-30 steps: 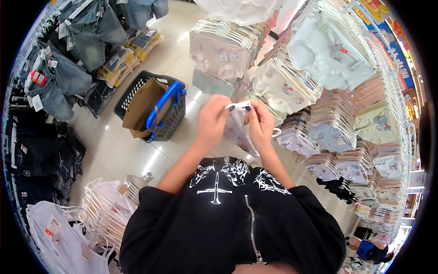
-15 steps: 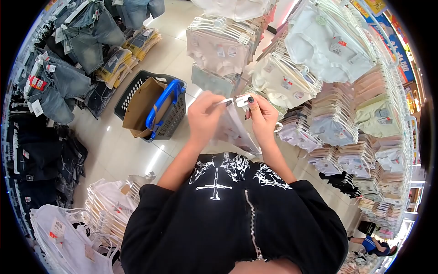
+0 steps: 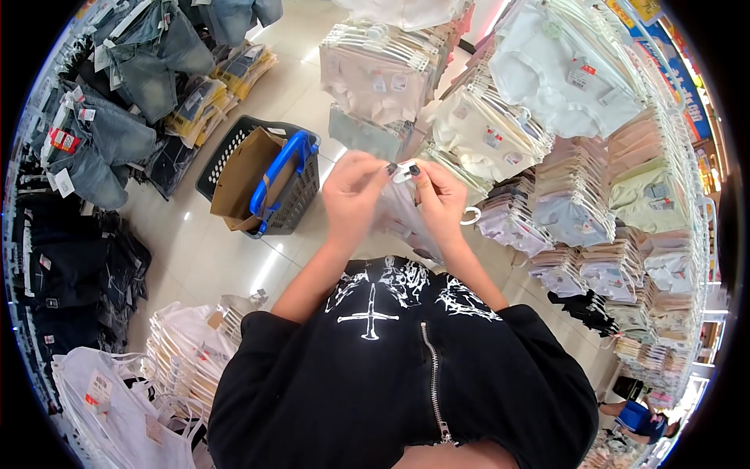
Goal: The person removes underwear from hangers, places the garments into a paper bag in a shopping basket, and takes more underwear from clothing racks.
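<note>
My left hand (image 3: 353,191) pinches one side of a small white hanger clip (image 3: 404,171), thumb and fingers pressed together. On its other side my right hand (image 3: 442,195) grips the same white hanger piece. A pale, thin garment or packet (image 3: 406,217) hangs below, between my two hands; its details are blurred. The white hanger hook (image 3: 470,216) sticks out to the right of my right hand. Both hands are held above the floor, in front of my black top.
A dark basket (image 3: 301,187) with blue handles and a cardboard box (image 3: 238,180) inside stands on the floor, left of my hands. Racks of pale underwear (image 3: 488,137) rise at the right, denim (image 3: 144,70) at the left, white tops (image 3: 117,406) at lower left. A person (image 3: 644,418) is at lower right.
My hands were farther apart half a second ago and have come together at the white clip. The hanging item has stayed between them. The view has shifted slightly.
</note>
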### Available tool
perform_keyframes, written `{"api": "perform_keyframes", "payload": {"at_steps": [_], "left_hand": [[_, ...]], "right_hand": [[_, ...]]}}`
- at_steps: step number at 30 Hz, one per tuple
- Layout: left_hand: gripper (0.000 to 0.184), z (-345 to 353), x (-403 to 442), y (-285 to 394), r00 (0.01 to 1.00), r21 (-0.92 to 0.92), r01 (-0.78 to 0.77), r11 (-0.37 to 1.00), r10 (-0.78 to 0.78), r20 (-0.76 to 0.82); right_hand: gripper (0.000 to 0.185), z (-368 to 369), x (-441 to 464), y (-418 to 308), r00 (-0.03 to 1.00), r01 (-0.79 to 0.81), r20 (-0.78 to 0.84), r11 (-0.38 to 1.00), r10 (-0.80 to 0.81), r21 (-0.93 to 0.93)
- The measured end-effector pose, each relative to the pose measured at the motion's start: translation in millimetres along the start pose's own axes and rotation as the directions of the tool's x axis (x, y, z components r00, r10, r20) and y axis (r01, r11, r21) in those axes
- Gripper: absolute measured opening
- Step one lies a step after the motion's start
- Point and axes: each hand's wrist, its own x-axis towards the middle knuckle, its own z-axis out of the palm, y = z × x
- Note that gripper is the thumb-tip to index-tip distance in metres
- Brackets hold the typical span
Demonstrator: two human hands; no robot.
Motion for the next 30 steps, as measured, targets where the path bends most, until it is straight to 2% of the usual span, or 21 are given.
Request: {"api": "perform_keyframes", "payload": {"at_steps": [5,9,11,14,17,18,21,25,26,28,29,30], "left_hand": [[0.004,1.6,-0.5,-2.8,1.0,-0.011,-0.011,1.0,0.011,-0.002],[0.003,3.2,-0.7,-3.9,1.0,-0.031,-0.006,1.0,0.006,0.009],[0.004,4.5,-0.7,-4.4,1.0,0.002,-0.009,1.0,0.009,0.01],[0.006,1.6,4.4,-11.2,0.998,0.117,-0.034,0.993,0.029,0.049],[0.011,-0.7,8.9,-10.1,0.988,0.195,-0.035,0.98,0.005,0.153],[0.012,-0.4,10.6,-8.9,0.98,0.209,-0.032,0.977,-0.01,0.197],[0.012,-6.1,12.1,-7.6,0.942,0.428,-0.099,0.899,-0.053,0.33],[0.012,-8.3,13.3,-20.2,0.919,0.449,-0.149,0.881,-0.044,0.392],[0.011,-7.0,12.5,-21.1,0.936,0.438,-0.108,0.892,-0.056,0.347],[0.01,-4.5,12.1,-24.0,0.963,0.411,-0.024,0.911,-0.089,0.255],[0.009,-4.9,14.1,-28.7,0.977,0.35,0.027,0.936,-0.098,0.189],[0.006,-8.6,16.2,-40.1,0.985,0.298,0.036,0.954,-0.084,0.149]], "right_hand": [[0.014,2.9,-1.2,4.9,1.0,0.012,-0.025,1.0,-0.013,-0.019],[0.015,2.7,-1.8,5.0,0.998,-0.044,-0.04,0.999,0.043,-0.012],[0.015,2.8,-1.8,6.5,0.997,-0.055,-0.047,0.998,0.055,-0.017],[0.016,3.8,-0.3,2.3,0.984,-0.175,-0.032,0.983,0.177,0.057],[0.022,0.6,7.7,-6.7,0.979,-0.19,0.097,0.973,0.178,0.134],[0.026,-0.4,8.8,-3.8,0.98,-0.181,0.103,0.978,0.17,0.108],[0.041,-9.1,11.0,15.9,0.979,-0.163,0.128,0.987,0.161,0.001],[0.044,-21.0,7.2,23.9,0.955,-0.259,0.113,0.957,0.274,-0.126],[0.045,-24.5,7.2,21.6,0.986,-0.124,0.081,0.963,0.147,-0.238],[0.048,-32.3,6.3,15.2,0.992,0.13,0.064,0.878,-0.113,-0.461],[0.059,-38.5,3.4,18.9,0.974,0.198,0.014,0.812,-0.228,-0.549],[0.059,-46.1,2.3,21.9,0.964,0.159,-0.075,0.784,-0.253,-0.6]]}}
